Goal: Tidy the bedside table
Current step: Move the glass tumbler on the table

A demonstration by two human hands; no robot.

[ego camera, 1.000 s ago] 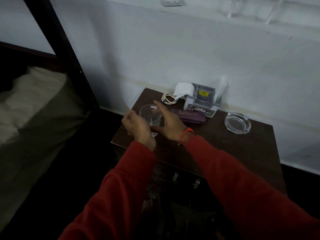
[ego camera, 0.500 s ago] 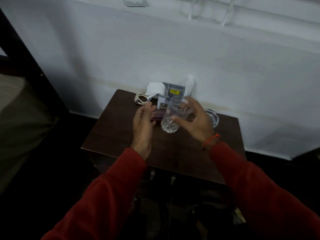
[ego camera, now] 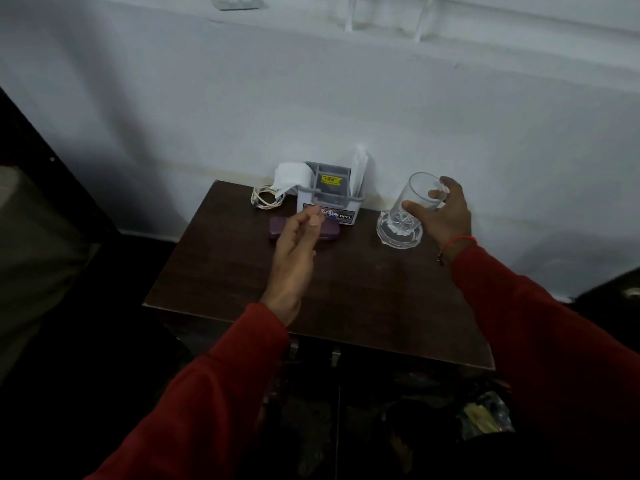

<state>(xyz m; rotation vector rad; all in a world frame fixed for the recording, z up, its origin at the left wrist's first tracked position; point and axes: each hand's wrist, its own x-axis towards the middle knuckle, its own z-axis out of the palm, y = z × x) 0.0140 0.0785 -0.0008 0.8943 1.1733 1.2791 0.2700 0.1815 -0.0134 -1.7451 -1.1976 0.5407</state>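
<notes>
My right hand (ego camera: 445,216) has its thumb and fingers curled round the drinking glass (ego camera: 417,199), thumb on the near wall, fingertips wrapped round the far side just under the rim. The glass tilts, its mouth leaning toward one o'clock, its heavy base low over the glass ashtray (ego camera: 399,232). I cannot tell whether the base touches the ashtray or hangs just above it; the two clear things run together there.

That is the change. A second ago both my hands were on this glass at the table's nine o'clock edge; half a second ago it was in the air over the middle. Now it is across at the table's three o'clock side, by the wall, and my right hand alone carries it.

My left hand (ego camera: 294,244) has let go and holds nothing. Its fingers are loosely curled, tips close together, hovering over the purple case (ego camera: 332,233), which lies flat just in front of the grey organiser box (ego camera: 327,199). At the box's nine o'clock sit a folded white cloth (ego camera: 287,176) and a coiled white cable (ego camera: 265,199), both near the wall.

The bedside table (ego camera: 242,289) now shows bare wood over its near half and left side, with everything gathered along the back, at twelve o'clock. I judge the glass nearly parked beside or on the ashtray; setting it down upright without clinking is what remains of this step. The case under my left hand looks the likely next thing.
</notes>
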